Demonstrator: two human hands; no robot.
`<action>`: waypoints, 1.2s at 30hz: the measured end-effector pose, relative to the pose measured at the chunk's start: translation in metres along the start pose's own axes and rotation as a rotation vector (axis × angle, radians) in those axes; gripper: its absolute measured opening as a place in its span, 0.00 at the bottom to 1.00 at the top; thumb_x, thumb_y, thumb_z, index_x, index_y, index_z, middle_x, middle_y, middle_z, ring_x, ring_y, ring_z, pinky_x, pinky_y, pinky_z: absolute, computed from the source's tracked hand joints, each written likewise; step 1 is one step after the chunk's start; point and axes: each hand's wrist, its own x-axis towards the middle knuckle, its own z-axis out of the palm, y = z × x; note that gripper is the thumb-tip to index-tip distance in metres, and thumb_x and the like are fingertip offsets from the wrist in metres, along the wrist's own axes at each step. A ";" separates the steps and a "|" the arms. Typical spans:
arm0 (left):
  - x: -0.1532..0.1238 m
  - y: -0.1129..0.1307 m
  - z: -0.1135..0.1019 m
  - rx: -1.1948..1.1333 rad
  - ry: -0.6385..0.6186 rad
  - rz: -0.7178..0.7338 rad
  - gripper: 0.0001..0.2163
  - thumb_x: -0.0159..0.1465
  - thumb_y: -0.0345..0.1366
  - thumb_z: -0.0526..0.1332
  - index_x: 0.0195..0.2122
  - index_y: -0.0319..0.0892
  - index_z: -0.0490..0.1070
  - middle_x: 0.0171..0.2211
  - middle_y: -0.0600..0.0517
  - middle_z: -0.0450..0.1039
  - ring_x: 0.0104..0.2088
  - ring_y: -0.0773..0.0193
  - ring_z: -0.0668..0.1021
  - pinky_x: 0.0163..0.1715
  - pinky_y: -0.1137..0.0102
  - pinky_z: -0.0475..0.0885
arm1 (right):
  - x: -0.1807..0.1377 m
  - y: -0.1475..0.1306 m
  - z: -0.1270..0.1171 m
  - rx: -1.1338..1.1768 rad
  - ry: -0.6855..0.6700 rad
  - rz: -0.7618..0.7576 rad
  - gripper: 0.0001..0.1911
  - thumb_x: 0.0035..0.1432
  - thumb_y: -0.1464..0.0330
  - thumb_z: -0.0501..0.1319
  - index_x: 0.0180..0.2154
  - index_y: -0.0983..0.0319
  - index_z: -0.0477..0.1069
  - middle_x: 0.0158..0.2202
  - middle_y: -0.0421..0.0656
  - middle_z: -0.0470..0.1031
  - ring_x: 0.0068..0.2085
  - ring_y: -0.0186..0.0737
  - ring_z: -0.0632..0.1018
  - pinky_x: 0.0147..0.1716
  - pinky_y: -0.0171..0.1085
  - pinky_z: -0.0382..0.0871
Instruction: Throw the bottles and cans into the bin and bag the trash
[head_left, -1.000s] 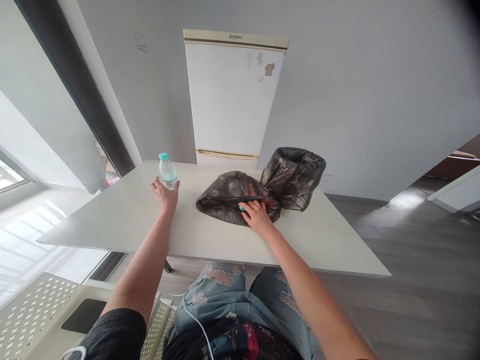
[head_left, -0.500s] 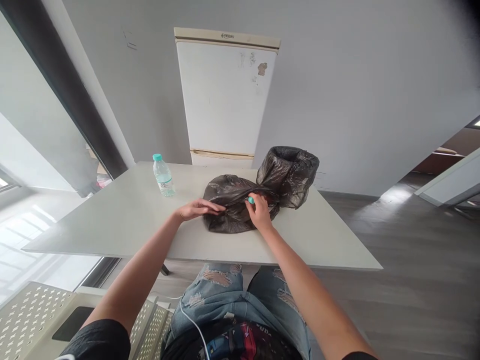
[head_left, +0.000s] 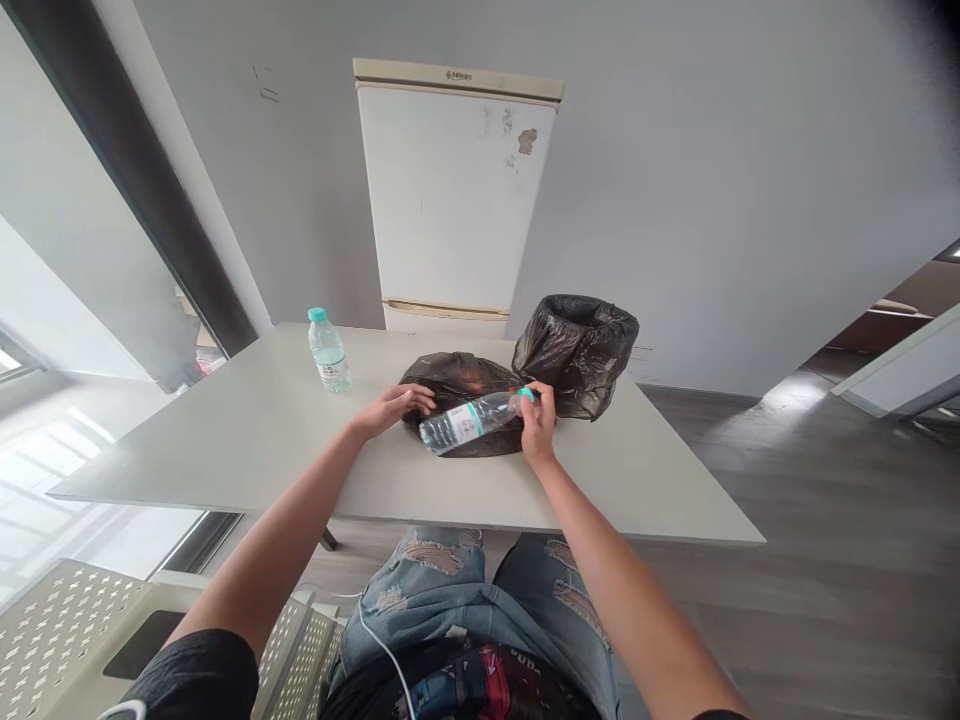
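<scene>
My right hand (head_left: pixel 538 425) grips a clear plastic water bottle (head_left: pixel 466 423) by its teal cap end. The bottle lies tilted across the front of a black plastic bag (head_left: pixel 457 372), its base pointing left and its label facing up. Something orange shows inside the bag. At the bag's left edge, my left hand (head_left: pixel 396 408) has its fingers curled on the plastic, close to the bottle's base. Another water bottle (head_left: pixel 330 362) with a teal cap stands upright at the table's back left.
An upright container lined with black plastic (head_left: pixel 581 355) stands on the white table (head_left: pixel 630 490), right behind the bag. A white fridge (head_left: pixel 457 200) is beyond the table's far edge. Below left is a beige perforated plastic piece with a dark flat object (head_left: pixel 146 645) on it.
My right hand has drawn the bottle out of the bag, where only its cap showed before. The left hand has shifted from lying flat on the bag to its left edge, fingers curled.
</scene>
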 end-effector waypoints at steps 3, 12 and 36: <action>-0.004 0.001 0.002 -0.107 -0.125 -0.090 0.36 0.60 0.66 0.67 0.54 0.38 0.80 0.49 0.34 0.82 0.48 0.44 0.84 0.48 0.56 0.77 | 0.000 -0.007 0.006 0.186 -0.159 0.073 0.17 0.70 0.52 0.60 0.52 0.54 0.62 0.39 0.40 0.78 0.33 0.39 0.78 0.35 0.40 0.75; -0.012 0.015 0.007 -0.197 -0.443 -0.299 0.39 0.59 0.64 0.68 0.60 0.34 0.77 0.54 0.30 0.80 0.46 0.41 0.85 0.49 0.53 0.79 | -0.002 -0.007 0.012 0.443 -0.408 0.165 0.20 0.68 0.52 0.64 0.53 0.52 0.61 0.55 0.46 0.79 0.37 0.41 0.84 0.36 0.44 0.82; -0.095 0.034 -0.021 0.587 0.679 -0.067 0.34 0.55 0.54 0.75 0.61 0.48 0.71 0.55 0.42 0.78 0.56 0.44 0.80 0.55 0.53 0.77 | -0.004 0.013 0.013 -0.528 -0.511 -0.256 0.17 0.67 0.69 0.58 0.24 0.58 0.74 0.31 0.44 0.79 0.38 0.43 0.76 0.42 0.40 0.71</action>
